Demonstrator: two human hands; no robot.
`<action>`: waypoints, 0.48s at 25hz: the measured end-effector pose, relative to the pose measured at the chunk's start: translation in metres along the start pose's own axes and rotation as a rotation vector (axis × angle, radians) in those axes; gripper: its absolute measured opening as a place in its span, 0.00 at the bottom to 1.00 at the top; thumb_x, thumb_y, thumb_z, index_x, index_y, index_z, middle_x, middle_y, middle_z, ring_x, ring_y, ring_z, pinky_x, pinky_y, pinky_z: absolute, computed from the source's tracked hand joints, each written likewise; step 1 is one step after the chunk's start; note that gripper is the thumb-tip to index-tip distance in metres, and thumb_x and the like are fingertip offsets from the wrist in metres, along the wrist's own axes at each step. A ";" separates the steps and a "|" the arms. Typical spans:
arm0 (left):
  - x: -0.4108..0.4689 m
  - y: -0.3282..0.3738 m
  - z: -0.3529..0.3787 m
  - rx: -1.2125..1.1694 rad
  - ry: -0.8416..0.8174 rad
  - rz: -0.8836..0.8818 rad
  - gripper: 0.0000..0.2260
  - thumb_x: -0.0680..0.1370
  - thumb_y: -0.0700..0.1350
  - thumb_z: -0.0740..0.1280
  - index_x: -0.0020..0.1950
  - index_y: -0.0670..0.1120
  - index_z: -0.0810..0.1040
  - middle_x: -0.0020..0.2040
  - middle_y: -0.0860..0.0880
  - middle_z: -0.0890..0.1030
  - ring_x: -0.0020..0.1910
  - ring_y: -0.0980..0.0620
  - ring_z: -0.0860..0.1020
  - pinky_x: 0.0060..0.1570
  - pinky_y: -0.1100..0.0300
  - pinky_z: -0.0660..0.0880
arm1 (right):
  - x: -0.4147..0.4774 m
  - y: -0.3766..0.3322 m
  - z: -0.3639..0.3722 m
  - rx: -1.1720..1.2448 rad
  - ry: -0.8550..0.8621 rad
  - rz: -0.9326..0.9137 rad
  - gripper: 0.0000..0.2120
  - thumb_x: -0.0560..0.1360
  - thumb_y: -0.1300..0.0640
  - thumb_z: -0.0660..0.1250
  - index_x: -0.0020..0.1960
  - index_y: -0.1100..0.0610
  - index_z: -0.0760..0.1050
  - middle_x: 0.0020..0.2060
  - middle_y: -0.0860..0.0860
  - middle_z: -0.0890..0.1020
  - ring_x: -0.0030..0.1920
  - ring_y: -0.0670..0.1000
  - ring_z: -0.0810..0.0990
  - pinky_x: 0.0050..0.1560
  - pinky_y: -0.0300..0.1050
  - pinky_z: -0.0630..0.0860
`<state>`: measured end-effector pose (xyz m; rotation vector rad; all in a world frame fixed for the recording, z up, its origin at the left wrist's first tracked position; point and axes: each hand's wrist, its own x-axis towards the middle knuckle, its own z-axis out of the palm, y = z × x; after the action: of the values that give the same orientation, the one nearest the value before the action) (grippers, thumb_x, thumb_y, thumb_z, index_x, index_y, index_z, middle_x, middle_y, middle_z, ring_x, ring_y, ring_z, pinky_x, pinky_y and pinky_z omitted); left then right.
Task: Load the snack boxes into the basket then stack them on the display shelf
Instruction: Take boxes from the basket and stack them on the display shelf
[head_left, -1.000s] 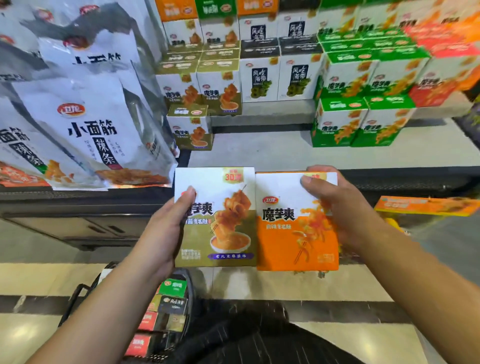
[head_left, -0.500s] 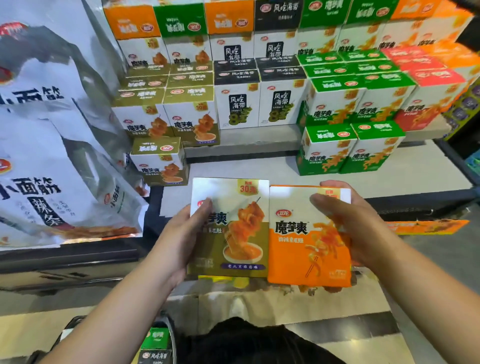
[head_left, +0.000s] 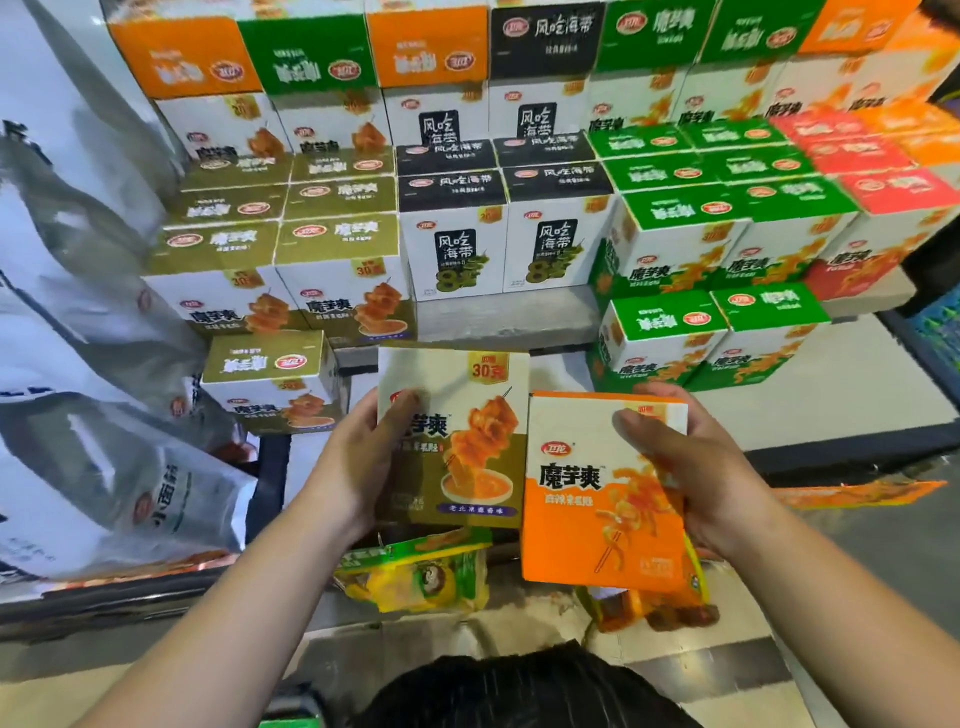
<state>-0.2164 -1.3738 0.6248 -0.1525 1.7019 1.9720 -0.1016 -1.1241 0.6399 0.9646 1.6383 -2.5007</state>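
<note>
Though edge-to-edge, olive box (head_left: 457, 441) & orange box (head_left: 576, 525); bare shelf (head_left: 831, 384) ahead

You have one view here: a wide-angle camera on your head, looking forward and down along your forearms. It sits close in. Your left hand (head_left: 358, 462) and right hand (head_left: 691, 467) fill the middle of the frame, holding the olive box (head_left: 457, 441) and the orange box (head_left: 597, 499) just before the lens. Beyond them it faces the display shelf (head_left: 857, 384) almost head on, with stacked boxes (head_left: 452, 249) across the upper half. The wide lens bends the edges, so the large bags (head_left: 78, 364) at the left lean inward. The floor (head_left: 41, 691) shows along the bottom edge.
</note>
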 end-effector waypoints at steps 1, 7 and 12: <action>0.005 -0.005 -0.003 0.009 0.009 0.020 0.06 0.80 0.49 0.63 0.55 0.52 0.77 0.38 0.49 0.85 0.34 0.49 0.84 0.31 0.52 0.81 | 0.006 0.000 -0.001 -0.030 -0.023 0.016 0.25 0.64 0.55 0.75 0.59 0.48 0.73 0.53 0.62 0.83 0.50 0.66 0.83 0.54 0.72 0.76; 0.034 -0.030 -0.023 0.146 0.063 0.072 0.39 0.62 0.67 0.77 0.68 0.52 0.71 0.60 0.47 0.82 0.60 0.45 0.80 0.61 0.40 0.75 | 0.032 -0.001 -0.008 -0.104 -0.088 0.071 0.27 0.62 0.54 0.78 0.58 0.48 0.73 0.53 0.62 0.83 0.49 0.66 0.84 0.48 0.65 0.80; 0.054 -0.042 -0.032 0.147 0.074 0.067 0.36 0.63 0.70 0.74 0.68 0.61 0.69 0.63 0.49 0.79 0.62 0.45 0.78 0.65 0.40 0.72 | 0.041 0.000 -0.010 -0.101 -0.125 0.072 0.43 0.45 0.48 0.86 0.57 0.47 0.74 0.50 0.60 0.85 0.47 0.64 0.85 0.40 0.59 0.81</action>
<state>-0.2515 -1.3846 0.5590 -0.1175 1.9154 1.9008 -0.1302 -1.1030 0.6174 0.8236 1.6434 -2.3549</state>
